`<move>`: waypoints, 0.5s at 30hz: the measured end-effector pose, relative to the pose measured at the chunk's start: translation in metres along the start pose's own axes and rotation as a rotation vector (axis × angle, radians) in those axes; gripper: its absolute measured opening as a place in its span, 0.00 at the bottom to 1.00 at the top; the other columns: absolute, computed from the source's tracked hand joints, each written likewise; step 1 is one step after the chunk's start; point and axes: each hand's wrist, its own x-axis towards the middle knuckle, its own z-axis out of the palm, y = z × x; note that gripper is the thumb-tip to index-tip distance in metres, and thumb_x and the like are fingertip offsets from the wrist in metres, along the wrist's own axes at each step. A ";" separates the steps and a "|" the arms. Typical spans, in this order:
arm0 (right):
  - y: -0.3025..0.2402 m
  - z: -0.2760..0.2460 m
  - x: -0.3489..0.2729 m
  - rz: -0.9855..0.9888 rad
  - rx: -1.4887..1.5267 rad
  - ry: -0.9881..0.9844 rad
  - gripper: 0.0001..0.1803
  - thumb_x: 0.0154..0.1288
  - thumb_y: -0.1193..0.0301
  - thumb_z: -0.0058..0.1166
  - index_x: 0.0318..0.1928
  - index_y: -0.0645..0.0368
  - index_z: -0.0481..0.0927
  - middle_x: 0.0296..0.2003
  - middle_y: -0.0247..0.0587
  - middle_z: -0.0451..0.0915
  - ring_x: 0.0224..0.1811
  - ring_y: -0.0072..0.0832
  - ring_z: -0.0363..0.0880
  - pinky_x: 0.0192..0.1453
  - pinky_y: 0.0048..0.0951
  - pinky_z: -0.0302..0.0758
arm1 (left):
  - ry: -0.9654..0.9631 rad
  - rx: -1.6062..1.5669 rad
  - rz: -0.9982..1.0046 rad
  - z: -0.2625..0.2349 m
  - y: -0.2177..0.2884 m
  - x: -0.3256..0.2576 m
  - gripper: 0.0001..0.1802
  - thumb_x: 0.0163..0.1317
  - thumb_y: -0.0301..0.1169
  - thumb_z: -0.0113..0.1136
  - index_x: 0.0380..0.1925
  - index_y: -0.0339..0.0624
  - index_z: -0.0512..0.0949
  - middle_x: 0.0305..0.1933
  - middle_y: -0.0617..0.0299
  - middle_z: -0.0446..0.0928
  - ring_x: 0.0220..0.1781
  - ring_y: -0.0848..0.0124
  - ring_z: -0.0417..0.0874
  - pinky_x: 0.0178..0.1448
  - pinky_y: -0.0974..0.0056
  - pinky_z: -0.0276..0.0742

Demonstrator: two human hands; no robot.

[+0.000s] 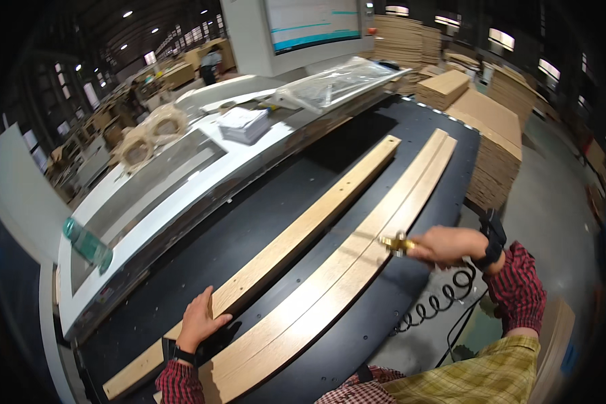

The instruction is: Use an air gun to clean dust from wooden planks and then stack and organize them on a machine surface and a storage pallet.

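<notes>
Wooden boards: two long pale pieces lay lengthwise on the black bench, running from its near-left corner toward its far-right end; a narrow slat on the left and a wider grooved board on the right, a dark strip of bench between them.
Bottle: a green plastic bottle lay tilted on the white machine housing along the bench's left edge.
Left hand: the left hand rested flat on the near part of the narrow slat, fingers spread loosely over its top and thumb at its right edge, pressing rather than gripping.
Right hand: the right hand was curled tight around a brass air nozzle, its tip over the right edge of the grooved board about halfway along; a black coiled hose hung from it past the bench's right edge.
Step in hand: it looked like blowing dust off the grooved board while the slat was steadied.
Next move: likely it called for sweeping the nozzle along the groove, keeping the tip close to the wood and the hose free of the bench edge.
Background: paper stack, clear plastic wrap, a monitor at the far end; cardboard stacks to the right.
</notes>
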 end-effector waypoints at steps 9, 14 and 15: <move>-0.085 0.057 -0.002 -0.432 -0.192 -0.112 0.18 0.69 0.59 0.43 0.45 0.62 0.71 0.18 0.49 0.77 0.24 0.51 0.78 0.28 0.45 0.73 | -0.004 0.024 0.030 -0.030 -0.026 -0.044 0.48 0.46 0.52 0.67 0.60 0.30 0.61 0.52 0.40 0.71 0.54 0.46 0.72 0.57 0.54 0.69; -0.147 0.101 0.017 -0.580 -0.267 -0.016 0.17 0.68 0.58 0.45 0.41 0.62 0.72 0.19 0.45 0.78 0.23 0.46 0.79 0.29 0.41 0.74 | 0.141 -0.020 -0.149 -0.047 -0.069 -0.112 0.38 0.56 0.51 0.59 0.58 0.32 0.65 0.59 0.42 0.69 0.62 0.51 0.68 0.66 0.55 0.61; -0.162 0.110 0.011 -0.690 -0.310 -0.017 0.19 0.68 0.59 0.46 0.46 0.64 0.71 0.17 0.49 0.76 0.21 0.48 0.77 0.27 0.42 0.72 | 0.177 -0.080 -0.180 -0.052 -0.087 -0.121 0.36 0.57 0.50 0.58 0.58 0.33 0.66 0.59 0.43 0.70 0.61 0.50 0.70 0.64 0.55 0.64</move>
